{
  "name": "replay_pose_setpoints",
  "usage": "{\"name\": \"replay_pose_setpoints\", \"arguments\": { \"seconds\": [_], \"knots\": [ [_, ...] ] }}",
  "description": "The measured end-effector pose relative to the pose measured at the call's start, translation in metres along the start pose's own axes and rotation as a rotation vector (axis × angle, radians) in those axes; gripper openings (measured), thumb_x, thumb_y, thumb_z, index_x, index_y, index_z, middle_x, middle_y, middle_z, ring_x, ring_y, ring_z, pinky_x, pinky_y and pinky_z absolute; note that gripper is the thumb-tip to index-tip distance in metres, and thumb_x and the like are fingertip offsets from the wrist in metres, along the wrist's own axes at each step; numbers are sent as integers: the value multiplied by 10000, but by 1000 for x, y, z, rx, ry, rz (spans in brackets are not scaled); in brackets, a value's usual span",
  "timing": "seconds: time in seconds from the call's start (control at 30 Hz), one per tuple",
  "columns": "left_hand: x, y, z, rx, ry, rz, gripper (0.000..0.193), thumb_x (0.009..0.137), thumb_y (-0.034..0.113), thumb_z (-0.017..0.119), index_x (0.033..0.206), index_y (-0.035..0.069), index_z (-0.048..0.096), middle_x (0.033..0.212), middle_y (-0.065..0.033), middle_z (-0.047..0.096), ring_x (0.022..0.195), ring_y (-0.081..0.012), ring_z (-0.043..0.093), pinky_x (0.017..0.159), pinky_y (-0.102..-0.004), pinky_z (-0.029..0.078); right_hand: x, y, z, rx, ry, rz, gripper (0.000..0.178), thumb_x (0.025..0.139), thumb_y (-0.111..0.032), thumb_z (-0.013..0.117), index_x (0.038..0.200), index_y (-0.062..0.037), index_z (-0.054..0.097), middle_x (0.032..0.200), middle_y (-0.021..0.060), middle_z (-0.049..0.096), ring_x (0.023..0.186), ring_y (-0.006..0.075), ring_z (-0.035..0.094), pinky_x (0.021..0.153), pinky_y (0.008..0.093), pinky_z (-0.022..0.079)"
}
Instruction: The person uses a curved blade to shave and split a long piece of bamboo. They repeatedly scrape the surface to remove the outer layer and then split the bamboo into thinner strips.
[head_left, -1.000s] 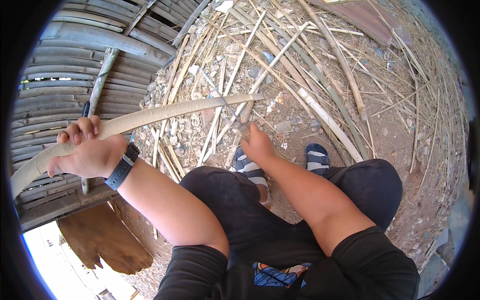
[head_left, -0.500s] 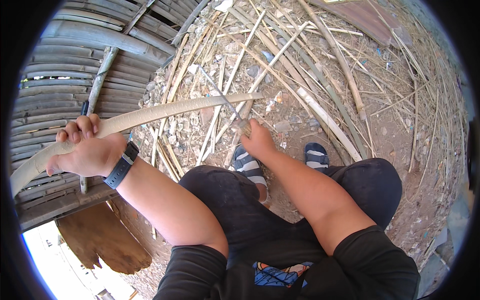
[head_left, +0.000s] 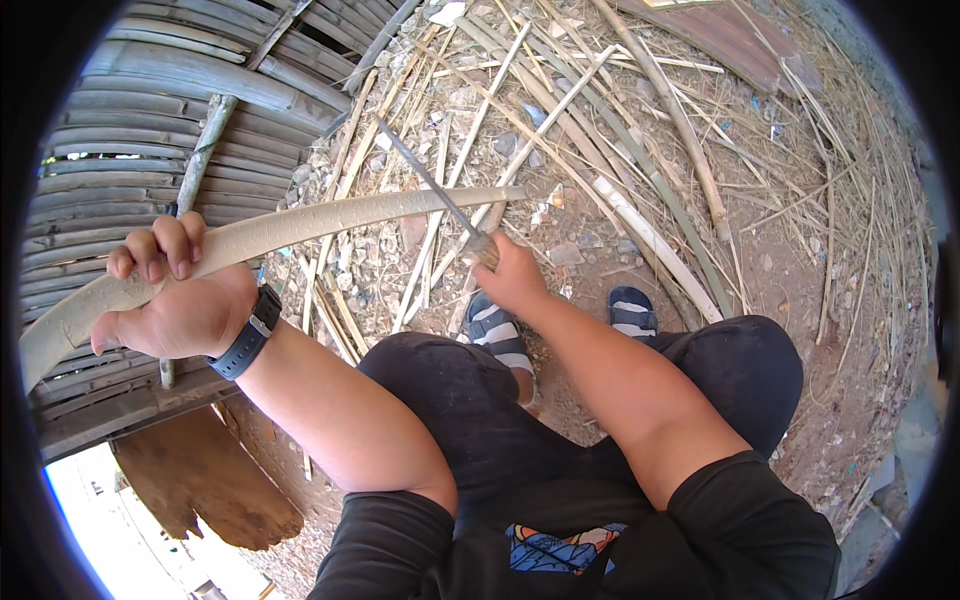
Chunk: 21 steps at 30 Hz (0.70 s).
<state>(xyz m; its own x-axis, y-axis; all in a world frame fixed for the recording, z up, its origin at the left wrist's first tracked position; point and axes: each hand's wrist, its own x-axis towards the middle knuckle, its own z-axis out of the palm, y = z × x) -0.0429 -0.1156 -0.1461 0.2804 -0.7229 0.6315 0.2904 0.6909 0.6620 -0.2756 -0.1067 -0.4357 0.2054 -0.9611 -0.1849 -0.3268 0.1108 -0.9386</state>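
Observation:
A long pale bamboo strip (head_left: 330, 222) stretches from the left rim to the middle, curved by the lens. My left hand (head_left: 185, 305), with a dark watch at its wrist, is closed round the strip, palm beneath and fingers curled over its upper edge. In the fist of my right hand (head_left: 518, 278) is the wooden handle of a knife (head_left: 428, 180). Its narrow grey blade points up and left and crosses the strip near its far end. Whether the edge bites into the bamboo, I cannot tell.
A bamboo slat wall (head_left: 110, 185) with an upright pole (head_left: 205, 150) stands close on the left. Split bamboo lengths (head_left: 655, 245), thin slivers and stones litter the ground ahead. A rusty metal sheet (head_left: 730, 45) lies at the far right. My sandalled feet (head_left: 632, 312) are below my hands.
The knife blade has swung a little to the left, and its tip sits higher. My right hand has shifted slightly left. My left fingers have risen a bit on the strip.

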Motion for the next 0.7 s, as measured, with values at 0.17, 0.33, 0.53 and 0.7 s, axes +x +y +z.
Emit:
{"name": "replay_pose_setpoints", "arguments": {
  "seconds": [0.17, 0.33, 0.53, 0.7],
  "knots": [
    [2, -4, 4, -9, -56, -12, 761, 727, 907, 445, 844, 167, 583, 663, 37, 438, 536, -116, 374, 556, -281, 305, -5, 60, -1, -132, 117, 284, 420, 776, -207, 679, 1125, 1, 576, 877, 280, 670, 868, 449, 661, 788, 498, 521],
    [-1, -6, 20, -39, -59, -28, 770, 741, 920, 392, 792, 167, 544, 649, 28, 425, 512, -113, 341, 541, -274, 286, -4, 23, 1, -62, 51, 80, 424, 770, -208, 682, 1119, 12, 586, 932, 273, 678, 903, 435, 662, 805, 481, 520],
    [-1, -5, 18, -52, -77, -33, 736, 735, 899, 457, 796, 171, 546, 657, 35, 429, 525, -109, 348, 555, -272, 279, -3, 63, -3, -167, 132, 277, 412, 773, -202, 675, 1124, -5, 589, 979, 281, 674, 936, 440, 658, 832, 484, 523],
    [0, -12, 19, -53, -74, -24, 721, 730, 885, 493, 798, 169, 551, 660, 34, 436, 534, -109, 356, 552, -274, 279, 3, 66, -16, -169, 102, 390, 340, 795, -209, 669, 1062, -12, 598, 927, 286, 672, 905, 447, 659, 810, 496, 524]
  ]
}}
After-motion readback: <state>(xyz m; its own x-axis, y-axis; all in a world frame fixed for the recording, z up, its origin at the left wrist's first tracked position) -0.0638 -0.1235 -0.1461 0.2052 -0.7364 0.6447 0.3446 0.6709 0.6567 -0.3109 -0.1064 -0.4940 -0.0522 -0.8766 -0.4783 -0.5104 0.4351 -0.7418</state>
